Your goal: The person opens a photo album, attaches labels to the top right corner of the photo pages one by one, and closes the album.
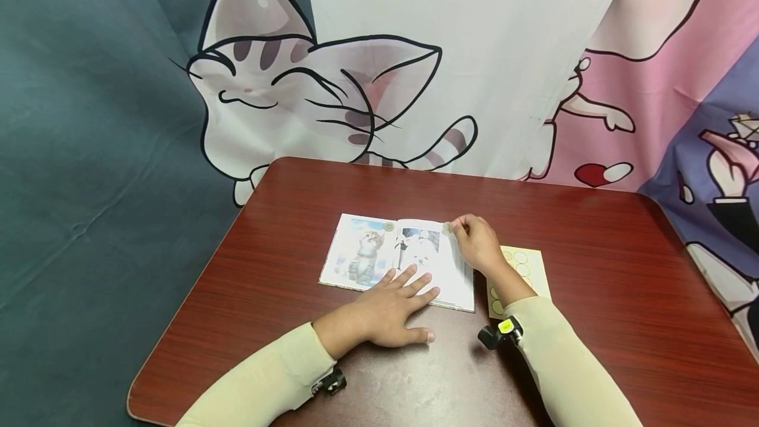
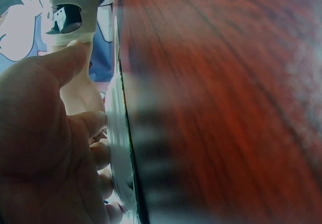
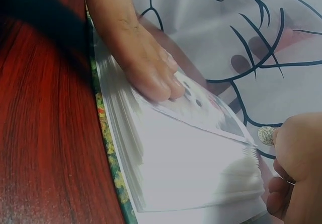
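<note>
An open photo album [image 1: 456, 282] lies on the table, with a kitten picture [image 1: 366, 256] on its left page and another picture [image 1: 418, 248] on the right. Spread fingers of my left hand [image 1: 388, 312] rest on the lower part of the album near the fold. At the upper right corner of the right page, my right hand [image 1: 479, 242] pinches a small round gold sticker [image 3: 266, 135] between thumb and finger. A similar round sticker [image 1: 389, 227] is at the upper right of the left page. The album's thick stack of pages [image 3: 191, 178] shows in the right wrist view.
A pale yellow sheet [image 1: 536, 272] printed with circles lies right of the album, partly under my right forearm. The reddish-brown table [image 1: 284, 216] has rounded corners. Behind it hangs a curtain [image 1: 504, 51] with cartoon cats.
</note>
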`<state>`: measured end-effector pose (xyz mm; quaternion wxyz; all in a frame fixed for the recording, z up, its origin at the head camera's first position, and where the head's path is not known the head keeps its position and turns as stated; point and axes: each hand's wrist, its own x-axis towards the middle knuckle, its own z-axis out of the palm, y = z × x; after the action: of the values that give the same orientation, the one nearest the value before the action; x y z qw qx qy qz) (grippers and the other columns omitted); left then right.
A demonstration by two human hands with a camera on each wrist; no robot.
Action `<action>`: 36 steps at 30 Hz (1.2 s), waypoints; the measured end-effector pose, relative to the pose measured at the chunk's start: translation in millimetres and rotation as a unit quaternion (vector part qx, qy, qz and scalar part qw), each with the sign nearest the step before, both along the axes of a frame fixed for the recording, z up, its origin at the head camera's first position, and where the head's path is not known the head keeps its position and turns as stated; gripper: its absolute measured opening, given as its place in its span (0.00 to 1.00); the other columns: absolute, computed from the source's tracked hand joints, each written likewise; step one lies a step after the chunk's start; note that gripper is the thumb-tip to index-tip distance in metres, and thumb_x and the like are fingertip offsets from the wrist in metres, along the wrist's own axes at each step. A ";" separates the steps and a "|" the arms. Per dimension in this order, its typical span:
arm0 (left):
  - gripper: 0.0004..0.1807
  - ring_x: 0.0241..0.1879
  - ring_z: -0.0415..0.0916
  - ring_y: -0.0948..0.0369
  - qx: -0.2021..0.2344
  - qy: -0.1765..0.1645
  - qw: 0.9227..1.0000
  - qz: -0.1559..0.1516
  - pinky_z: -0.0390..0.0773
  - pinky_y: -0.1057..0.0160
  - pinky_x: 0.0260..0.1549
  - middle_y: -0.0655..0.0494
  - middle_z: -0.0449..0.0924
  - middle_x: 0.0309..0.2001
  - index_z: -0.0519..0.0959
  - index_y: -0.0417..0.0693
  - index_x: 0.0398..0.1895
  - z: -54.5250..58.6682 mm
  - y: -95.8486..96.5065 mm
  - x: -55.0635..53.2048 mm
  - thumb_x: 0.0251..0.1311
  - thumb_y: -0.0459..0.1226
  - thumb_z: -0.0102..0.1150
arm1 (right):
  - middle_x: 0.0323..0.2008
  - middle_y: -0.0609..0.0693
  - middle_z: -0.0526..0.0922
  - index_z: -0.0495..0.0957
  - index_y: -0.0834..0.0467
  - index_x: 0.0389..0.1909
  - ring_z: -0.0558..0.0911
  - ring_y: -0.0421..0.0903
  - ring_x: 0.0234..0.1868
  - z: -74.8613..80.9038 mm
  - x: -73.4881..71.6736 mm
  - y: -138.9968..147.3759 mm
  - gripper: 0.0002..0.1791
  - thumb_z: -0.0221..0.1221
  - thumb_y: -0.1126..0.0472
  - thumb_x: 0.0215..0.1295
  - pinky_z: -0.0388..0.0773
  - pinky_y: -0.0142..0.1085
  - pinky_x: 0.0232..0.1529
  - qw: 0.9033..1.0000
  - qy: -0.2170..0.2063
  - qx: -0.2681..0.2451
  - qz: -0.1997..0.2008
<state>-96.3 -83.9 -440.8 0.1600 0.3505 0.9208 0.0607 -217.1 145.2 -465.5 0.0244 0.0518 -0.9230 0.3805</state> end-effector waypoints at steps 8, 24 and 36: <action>0.45 0.81 0.32 0.55 -0.003 0.005 1.000 -0.002 0.41 0.46 0.76 0.61 0.42 0.83 0.52 0.67 0.83 -0.1 -0.8 0.1 0.67 0.72 0.40 | 0.43 0.59 0.77 0.79 0.62 0.45 0.76 0.55 0.44 1.5 -2.1 -4.2 0.14 0.53 0.54 0.79 0.73 0.49 0.48 1.000 0.001 -0.001 0.002; 0.45 0.81 0.32 0.55 -0.001 0.008 1.000 -0.001 0.41 0.46 0.76 0.62 0.42 0.83 0.52 0.67 0.83 -1.4 -0.7 -0.4 0.67 0.72 0.40 | 0.47 0.61 0.78 0.80 0.63 0.45 0.76 0.56 0.50 2.9 -6.4 -10.5 0.15 0.54 0.54 0.79 0.73 0.52 0.54 1.000 0.000 0.001 0.006; 0.45 0.81 0.32 0.54 -0.003 0.005 1.000 -0.005 0.39 0.45 0.76 0.62 0.41 0.83 0.52 0.67 0.83 -1.8 -0.4 -0.9 0.67 0.72 0.40 | 0.46 0.61 0.79 0.80 0.63 0.43 0.77 0.56 0.50 2.5 -8.7 -15.3 0.16 0.54 0.54 0.79 0.73 0.52 0.54 1.000 -0.003 0.011 0.008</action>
<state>-97.1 -84.3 -442.6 0.1563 0.3550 0.9201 0.0554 -225.8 129.9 -462.9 0.0184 0.0585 -0.9267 0.3708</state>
